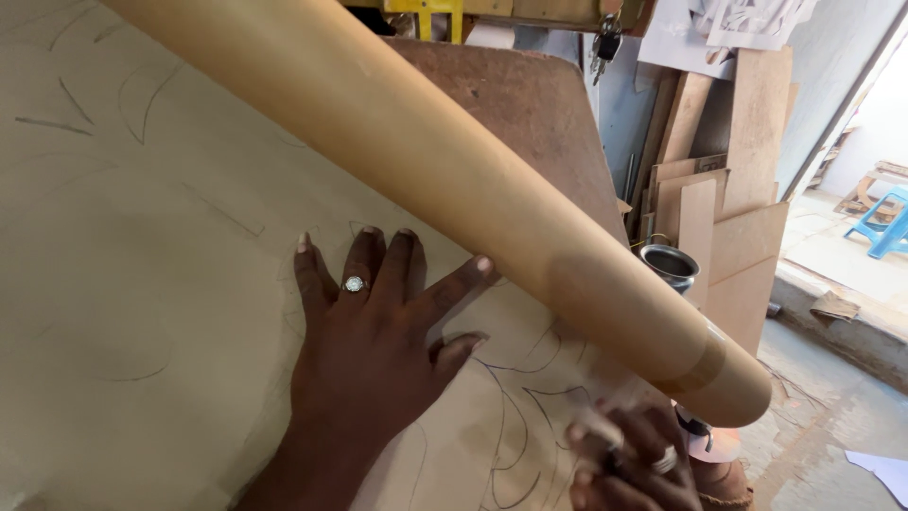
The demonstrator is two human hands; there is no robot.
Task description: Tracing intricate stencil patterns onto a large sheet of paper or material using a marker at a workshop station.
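My left hand [374, 326] lies flat with fingers spread on a large sheet of tan paper [142, 284] marked with pencil lines; a ring sits on one finger. A thick roll of the same tan paper [445, 161] crosses the view from the top left to the lower right, just past my fingertips. My right hand [634, 459], blurred and wearing a ring, is at the bottom edge under the roll's near end, fingers curled on the paper's edge. What it holds is unclear.
The paper lies on a brown wooden board [530, 104]. Plywood offcuts [728, 189] lean against the wall at the right, with a metal pot [670, 265] in front. A blue stool [884, 222] stands outside at far right.
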